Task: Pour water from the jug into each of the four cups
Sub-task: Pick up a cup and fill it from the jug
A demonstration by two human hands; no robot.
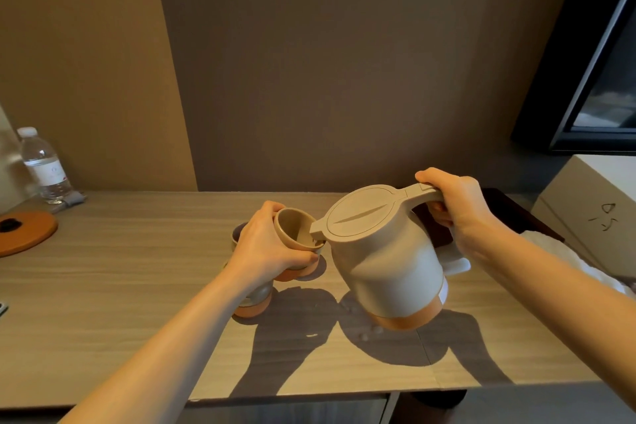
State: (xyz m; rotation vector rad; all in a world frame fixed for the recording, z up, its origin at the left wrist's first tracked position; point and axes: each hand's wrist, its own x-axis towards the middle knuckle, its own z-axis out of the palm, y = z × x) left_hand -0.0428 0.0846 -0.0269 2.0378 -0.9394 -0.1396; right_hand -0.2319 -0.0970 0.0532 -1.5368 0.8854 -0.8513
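head | left hand [265, 248] grips tilted cup [296, 231] | right hand [451, 203] grips jug [385, 268] handle | bottle [44, 167] label unreadable

A: Where is there room around the jug [385, 262]?

B: Nearer the viewer, the wooden table [120, 303] lies bare to its front edge. Far to the jug's left it is open too, up to the orange disc [25, 232] and water bottle [43, 167].

A: And what blocks?

B: Just left of the jug, the held cup [297, 229] and other cups beneath the left hand [265, 246]. To its right, a dark tray [516, 213] and white box [592, 206].
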